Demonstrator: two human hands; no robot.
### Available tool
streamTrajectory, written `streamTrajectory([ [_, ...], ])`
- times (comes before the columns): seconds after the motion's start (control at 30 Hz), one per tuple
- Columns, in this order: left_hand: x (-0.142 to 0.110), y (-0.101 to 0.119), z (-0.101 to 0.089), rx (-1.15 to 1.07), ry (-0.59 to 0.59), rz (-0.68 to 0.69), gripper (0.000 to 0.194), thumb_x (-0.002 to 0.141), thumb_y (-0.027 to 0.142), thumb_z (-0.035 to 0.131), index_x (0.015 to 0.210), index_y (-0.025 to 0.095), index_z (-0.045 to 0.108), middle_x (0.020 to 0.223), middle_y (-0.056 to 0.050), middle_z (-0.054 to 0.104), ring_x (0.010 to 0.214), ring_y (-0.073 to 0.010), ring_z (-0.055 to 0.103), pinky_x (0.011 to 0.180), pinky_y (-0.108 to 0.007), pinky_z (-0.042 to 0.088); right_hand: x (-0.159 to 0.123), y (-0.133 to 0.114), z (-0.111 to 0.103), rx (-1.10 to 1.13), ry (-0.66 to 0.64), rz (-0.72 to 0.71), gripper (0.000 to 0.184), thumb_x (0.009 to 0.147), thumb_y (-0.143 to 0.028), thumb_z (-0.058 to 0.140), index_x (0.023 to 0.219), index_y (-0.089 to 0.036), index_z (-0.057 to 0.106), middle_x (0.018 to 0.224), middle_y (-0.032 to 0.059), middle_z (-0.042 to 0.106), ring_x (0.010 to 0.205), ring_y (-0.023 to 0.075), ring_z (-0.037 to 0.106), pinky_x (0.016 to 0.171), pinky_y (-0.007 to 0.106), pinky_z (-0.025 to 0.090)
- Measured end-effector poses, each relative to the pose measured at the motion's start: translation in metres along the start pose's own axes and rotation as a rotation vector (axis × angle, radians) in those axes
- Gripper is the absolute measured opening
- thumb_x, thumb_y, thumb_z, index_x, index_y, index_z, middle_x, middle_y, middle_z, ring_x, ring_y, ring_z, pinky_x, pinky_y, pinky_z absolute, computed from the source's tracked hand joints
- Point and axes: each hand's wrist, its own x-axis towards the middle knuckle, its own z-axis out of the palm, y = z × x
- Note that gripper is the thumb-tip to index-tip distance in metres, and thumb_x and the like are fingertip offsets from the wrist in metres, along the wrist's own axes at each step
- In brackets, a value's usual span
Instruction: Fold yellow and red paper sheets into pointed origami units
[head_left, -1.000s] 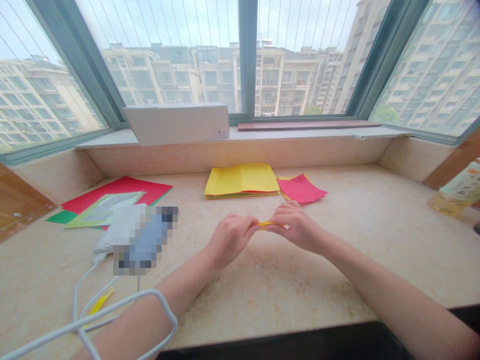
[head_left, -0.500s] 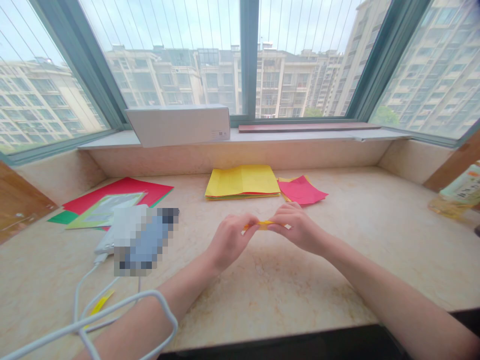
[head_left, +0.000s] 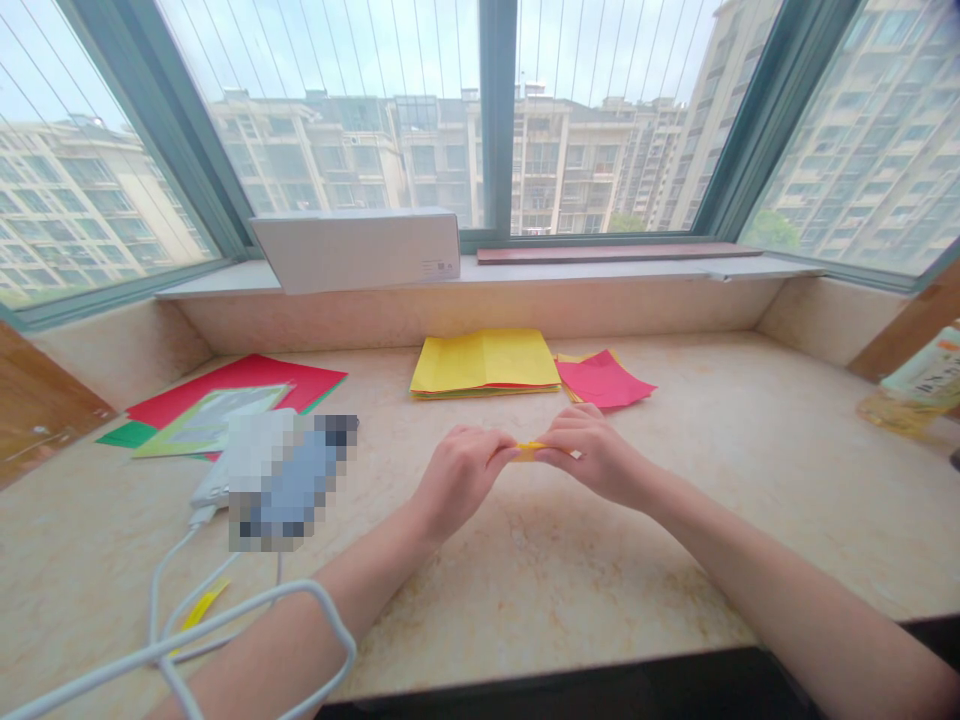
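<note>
A small folded strip of yellow paper (head_left: 529, 451) is pinched between both hands just above the marble sill (head_left: 570, 580). My left hand (head_left: 456, 475) grips its left end with curled fingers. My right hand (head_left: 592, 450) grips its right end, fingers pressed together. Most of the strip is hidden inside the fingers. Behind the hands lies a stack of yellow paper sheets (head_left: 484, 362), and beside it a pink-red sheet (head_left: 602, 380).
Red, green and pale green sheets (head_left: 225, 400) lie at the left. A blurred device (head_left: 277, 475) with white cables (head_left: 172, 620) sits front left. A white box (head_left: 358, 250) stands on the window ledge. A bottle (head_left: 919, 385) lies at the far right.
The hands have stayed in place, with only slight working of the fingers on the yellow strip. The view has shifted very slightly.
</note>
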Motion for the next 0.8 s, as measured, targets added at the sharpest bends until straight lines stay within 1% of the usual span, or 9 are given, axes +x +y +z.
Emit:
streamTrajectory([
  [0.13, 0.0001, -0.0016, -0.0002, 0.042, 0.004, 0.057, 0.010, 0.094, 0.024, 0.058, 0.090, 0.020, 0.066, 0.084, 0.000, 0.075, 0.074, -0.0175, 0.069, 0.077, -0.033, 0.047, 0.0005, 0.0009, 0.0005, -0.011, 0.010, -0.010, 0.029, 0.097, -0.039, 0.054, 0.080, -0.020, 0.069, 0.069, 0.0005, 0.065, 0.073, 0.0161, 0.055, 0.077, 0.032, 0.032],
  [0.23, 0.0003, -0.0017, -0.0015, 0.070, 0.018, 0.095, 0.008, 0.093, 0.023, 0.059, 0.099, 0.019, 0.063, 0.092, -0.003, 0.075, 0.082, -0.0198, 0.070, 0.080, -0.035, 0.049, 0.0010, 0.0005, 0.0003, -0.005, 0.012, -0.012, 0.028, 0.097, -0.038, 0.055, 0.080, -0.020, 0.069, 0.068, 0.0002, 0.066, 0.073, 0.0159, 0.056, 0.077, 0.032, 0.032],
  [0.3, 0.0007, -0.0012, -0.0030, 0.075, 0.012, 0.109, 0.006, 0.092, 0.020, 0.061, 0.098, 0.020, 0.062, 0.100, -0.004, 0.074, 0.090, -0.0208, 0.069, 0.083, -0.036, 0.049, 0.0011, -0.0006, -0.0001, -0.006, 0.010, -0.012, 0.027, 0.097, -0.037, 0.055, 0.082, -0.020, 0.069, 0.069, 0.0000, 0.066, 0.073, 0.0159, 0.056, 0.078, 0.032, 0.032],
  [0.4, 0.0013, 0.0000, -0.0047, 0.077, -0.005, 0.129, 0.003, 0.090, 0.018, 0.063, 0.090, 0.020, 0.061, 0.107, -0.005, 0.073, 0.097, -0.0213, 0.068, 0.087, -0.037, 0.049, 0.0008, -0.0027, -0.0007, -0.024, 0.008, -0.011, 0.027, 0.097, -0.037, 0.055, 0.082, -0.020, 0.069, 0.068, 0.0002, 0.066, 0.073, 0.0162, 0.056, 0.078, 0.032, 0.032],
  [0.53, 0.0011, 0.0003, -0.0041, 0.068, 0.002, 0.134, 0.003, 0.088, 0.018, 0.065, 0.089, 0.021, 0.063, 0.106, -0.004, 0.072, 0.098, -0.0211, 0.067, 0.088, -0.038, 0.049, 0.0001, -0.0025, 0.0004, -0.024, 0.011, -0.015, 0.025, 0.096, -0.036, 0.057, 0.082, -0.020, 0.070, 0.069, 0.0004, 0.067, 0.075, 0.0161, 0.057, 0.080, 0.033, 0.032],
  [0.7, 0.0000, 0.0002, -0.0016, 0.042, 0.039, 0.130, 0.007, 0.088, 0.017, 0.065, 0.093, 0.021, 0.065, 0.102, -0.003, 0.072, 0.096, -0.0201, 0.066, 0.088, -0.036, 0.048, -0.0002, -0.0016, 0.0025, -0.025, 0.030, -0.019, 0.027, 0.097, -0.036, 0.056, 0.081, -0.020, 0.070, 0.068, 0.0008, 0.066, 0.072, 0.0157, 0.056, 0.079, 0.033, 0.032],
  [0.8, -0.0003, 0.0005, -0.0010, 0.034, 0.047, 0.119, 0.007, 0.087, 0.016, 0.066, 0.091, 0.021, 0.065, 0.100, -0.003, 0.072, 0.095, -0.0200, 0.066, 0.088, -0.036, 0.048, 0.0007, -0.0043, 0.0018, -0.015, 0.025, -0.038, 0.027, 0.097, -0.036, 0.055, 0.082, -0.020, 0.071, 0.069, 0.0009, 0.067, 0.072, 0.0154, 0.056, 0.079, 0.033, 0.032],
])
